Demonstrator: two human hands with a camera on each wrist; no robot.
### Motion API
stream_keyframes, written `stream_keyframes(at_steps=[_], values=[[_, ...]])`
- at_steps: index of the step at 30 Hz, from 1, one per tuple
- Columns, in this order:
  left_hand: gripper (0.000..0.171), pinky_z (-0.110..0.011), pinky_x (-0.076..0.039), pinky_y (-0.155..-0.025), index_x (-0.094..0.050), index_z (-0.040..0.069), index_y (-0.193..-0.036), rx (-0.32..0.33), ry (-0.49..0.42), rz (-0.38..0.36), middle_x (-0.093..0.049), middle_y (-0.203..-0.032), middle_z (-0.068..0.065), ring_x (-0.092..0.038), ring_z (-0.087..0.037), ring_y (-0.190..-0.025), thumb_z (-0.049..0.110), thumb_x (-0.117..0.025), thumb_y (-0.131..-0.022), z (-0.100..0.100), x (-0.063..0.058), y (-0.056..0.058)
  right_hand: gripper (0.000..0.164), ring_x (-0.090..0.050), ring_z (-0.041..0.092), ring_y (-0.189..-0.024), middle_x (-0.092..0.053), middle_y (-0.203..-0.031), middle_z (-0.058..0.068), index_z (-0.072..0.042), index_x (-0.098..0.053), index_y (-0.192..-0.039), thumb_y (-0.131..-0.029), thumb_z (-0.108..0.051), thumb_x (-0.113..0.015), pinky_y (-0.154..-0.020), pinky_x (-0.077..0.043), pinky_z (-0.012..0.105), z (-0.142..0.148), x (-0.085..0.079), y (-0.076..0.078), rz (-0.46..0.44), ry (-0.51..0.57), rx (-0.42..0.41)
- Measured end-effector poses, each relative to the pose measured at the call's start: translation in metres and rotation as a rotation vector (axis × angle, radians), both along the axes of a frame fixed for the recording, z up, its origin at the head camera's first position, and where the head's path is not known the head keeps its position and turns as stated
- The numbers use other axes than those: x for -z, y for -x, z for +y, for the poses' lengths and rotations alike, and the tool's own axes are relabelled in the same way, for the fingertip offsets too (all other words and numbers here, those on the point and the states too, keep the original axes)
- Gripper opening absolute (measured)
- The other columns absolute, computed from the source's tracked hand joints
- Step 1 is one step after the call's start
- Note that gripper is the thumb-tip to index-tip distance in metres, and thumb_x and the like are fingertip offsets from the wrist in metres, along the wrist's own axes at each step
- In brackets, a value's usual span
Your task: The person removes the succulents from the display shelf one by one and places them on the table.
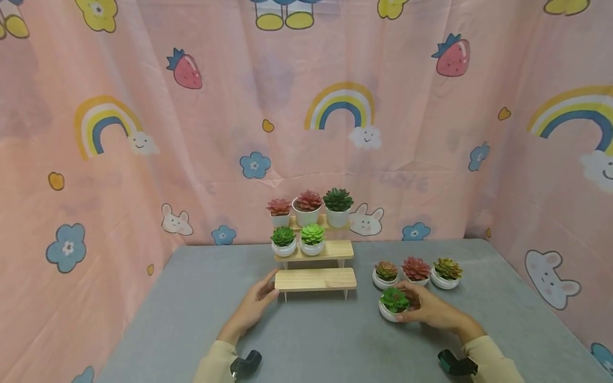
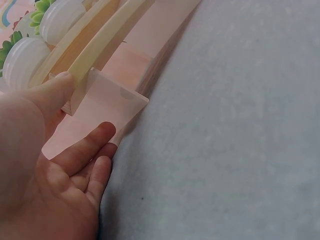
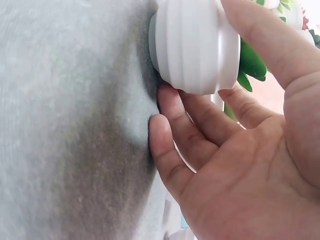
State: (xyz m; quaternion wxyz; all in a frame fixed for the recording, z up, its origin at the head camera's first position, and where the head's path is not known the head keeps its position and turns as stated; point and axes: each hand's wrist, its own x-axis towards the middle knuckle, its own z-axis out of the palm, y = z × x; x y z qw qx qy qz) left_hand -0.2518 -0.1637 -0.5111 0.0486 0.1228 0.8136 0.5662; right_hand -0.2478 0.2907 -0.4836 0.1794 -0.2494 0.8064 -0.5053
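Observation:
At the table's middle stands a three-step wooden display stand [image 1: 316,280] with clear legs. My left hand [image 1: 250,313] holds the left end of its lowest step. In the left wrist view, the thumb lies against the board's end and other fingers are beside the clear leg panel [image 2: 100,102]. To the right of the stand, my right hand [image 1: 431,308] grips a small green potted succulent [image 1: 394,301] between thumb and fingers. Its ribbed white pot [image 3: 195,47] shows in the right wrist view, close to the tabletop, with the lower fingers touching the cloth.
Three succulents, including a dark green one [image 1: 338,200], stand on the top step; a bright green one [image 1: 312,234] and a darker one [image 1: 283,237] on the middle step. Behind my right hand sit reddish [image 1: 415,269], orange [image 1: 385,271] and yellow-green [image 1: 447,269] succulents. A patterned pink curtain [image 1: 215,133] hangs behind.

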Motion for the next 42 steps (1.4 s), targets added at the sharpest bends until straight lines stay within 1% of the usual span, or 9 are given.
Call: stream_keyframes(at_steps=[3, 6, 8, 10, 14, 21, 28, 34, 42], values=[[0.063, -0.062, -0.037, -0.115, -0.031, 0.015, -0.160, 0.002, -0.003, 0.003, -0.054, -0.146, -0.026, -0.051, -0.042, -0.138, 0.033, -0.054, -0.105, 0.000, 0.001, 0.000, 0.069, -0.051, -0.012, -0.119, -0.043, -0.146, 0.040, 0.012, -0.037, -0.145, -0.093, -0.015, -0.073, -0.087, -0.054, 0.023, 0.001, -0.002, -0.001, -0.002, -0.022, -0.004], [0.063, -0.061, -0.037, -0.116, -0.031, 0.015, -0.160, 0.000, -0.012, -0.001, -0.054, -0.146, -0.026, -0.051, -0.041, -0.138, 0.032, -0.055, -0.105, 0.000, 0.003, 0.000, 0.071, -0.054, 0.022, -0.134, -0.041, -0.148, 0.040, 0.012, -0.036, -0.147, -0.093, -0.016, -0.073, -0.093, -0.056, 0.033, 0.001, -0.005, -0.003, 0.005, -0.055, -0.007], [0.063, -0.061, -0.037, -0.116, -0.031, 0.015, -0.160, 0.000, -0.012, 0.003, -0.054, -0.146, -0.025, -0.052, -0.041, -0.137, 0.033, -0.055, -0.105, 0.000, 0.004, 0.000, 0.073, -0.049, 0.047, -0.136, -0.039, -0.149, 0.040, 0.011, -0.036, -0.148, -0.093, -0.018, -0.073, -0.096, -0.056, 0.043, 0.001, -0.008, -0.004, 0.011, -0.083, -0.005], [0.063, -0.061, -0.038, -0.115, -0.031, 0.014, -0.160, 0.001, -0.013, 0.003, -0.054, -0.146, -0.025, -0.052, -0.041, -0.137, 0.033, -0.055, -0.105, 0.000, 0.004, 0.000, 0.073, -0.042, 0.059, -0.135, -0.036, -0.150, 0.041, 0.009, -0.036, -0.149, -0.093, -0.020, -0.073, -0.098, -0.054, 0.053, 0.001, -0.011, -0.006, 0.011, -0.106, -0.003], [0.063, -0.062, -0.038, -0.114, -0.031, 0.014, -0.160, 0.002, 0.000, 0.007, -0.054, -0.146, -0.026, -0.052, -0.042, -0.137, 0.034, -0.054, -0.105, 0.000, 0.004, -0.001, 0.069, -0.046, 0.058, -0.130, -0.038, -0.149, 0.040, 0.005, -0.039, -0.148, -0.094, -0.021, -0.072, -0.097, -0.053, 0.057, 0.003, -0.018, -0.010, 0.031, -0.132, 0.010], [0.060, -0.062, -0.039, -0.114, -0.033, 0.017, -0.160, -0.009, 0.001, -0.004, -0.054, -0.145, -0.027, -0.053, -0.043, -0.136, 0.032, -0.054, -0.105, 0.000, 0.003, -0.001, 0.059, -0.054, 0.049, -0.123, -0.051, -0.140, 0.034, 0.005, -0.044, -0.144, -0.097, -0.021, -0.068, -0.089, -0.056, 0.043, -0.001, -0.033, -0.015, 0.137, -0.152, 0.056], [0.060, -0.061, -0.038, -0.115, -0.034, 0.019, -0.159, -0.015, -0.021, -0.010, -0.054, -0.146, -0.026, -0.053, -0.042, -0.136, 0.031, -0.056, -0.105, 0.001, 0.001, 0.001, 0.058, -0.052, 0.051, -0.126, -0.050, -0.144, 0.031, 0.002, -0.045, -0.145, -0.098, -0.024, -0.067, -0.094, -0.051, 0.060, -0.008, -0.044, -0.020, 0.199, -0.167, 0.135], [0.061, -0.063, -0.037, -0.115, -0.033, 0.017, -0.160, -0.006, -0.008, 0.006, -0.054, -0.146, -0.027, -0.052, -0.043, -0.137, 0.034, -0.055, -0.105, 0.000, 0.002, 0.001, 0.054, -0.051, 0.054, -0.127, -0.050, -0.145, 0.027, 0.002, -0.049, -0.142, -0.097, -0.021, -0.069, -0.097, -0.047, 0.066, -0.014, -0.049, -0.023, 0.280, -0.134, 0.186], [0.062, -0.063, -0.036, -0.115, -0.032, 0.015, -0.160, -0.009, -0.008, 0.014, -0.054, -0.146, -0.027, -0.052, -0.043, -0.137, 0.033, -0.054, -0.105, 0.001, -0.001, 0.000, 0.051, -0.054, 0.049, -0.124, -0.057, -0.140, 0.023, 0.002, -0.053, -0.139, -0.097, -0.021, -0.069, -0.094, -0.051, 0.055, -0.020, -0.052, -0.023, 0.330, -0.155, 0.259]])
